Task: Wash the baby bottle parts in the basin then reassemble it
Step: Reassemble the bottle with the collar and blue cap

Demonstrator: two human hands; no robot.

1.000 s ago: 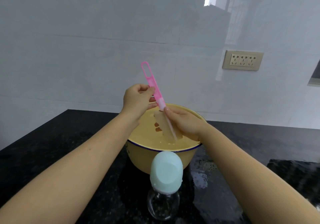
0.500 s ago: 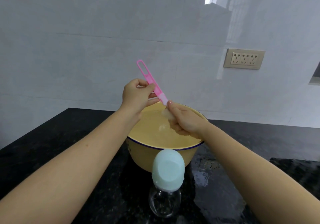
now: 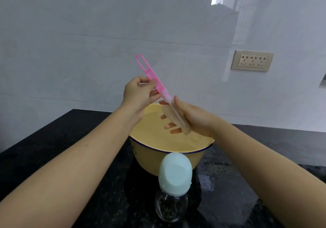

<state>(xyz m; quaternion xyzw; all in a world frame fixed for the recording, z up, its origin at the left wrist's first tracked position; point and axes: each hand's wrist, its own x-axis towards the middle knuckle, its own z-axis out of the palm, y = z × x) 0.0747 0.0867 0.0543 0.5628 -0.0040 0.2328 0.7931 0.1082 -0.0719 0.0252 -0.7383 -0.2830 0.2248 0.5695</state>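
My left hand (image 3: pixel 139 94) pinches the handle of a pink brush (image 3: pixel 151 76), which slants up to the left above a yellow basin (image 3: pixel 169 159) with a blue rim. My right hand (image 3: pixel 192 120) wraps around the brush's pale sponge head (image 3: pixel 173 119) over the basin's water. In front of the basin stands the clear baby bottle (image 3: pixel 171 204), closed with its light blue cap (image 3: pixel 174 174).
The black speckled counter (image 3: pixel 61 139) is wet to the right of the basin. A white tiled wall rises behind it, with a beige socket panel (image 3: pixel 252 61) at the right.
The brush slid down through my right hand, so the sponge head shows again between my fingers. Both hands stayed above the basin.
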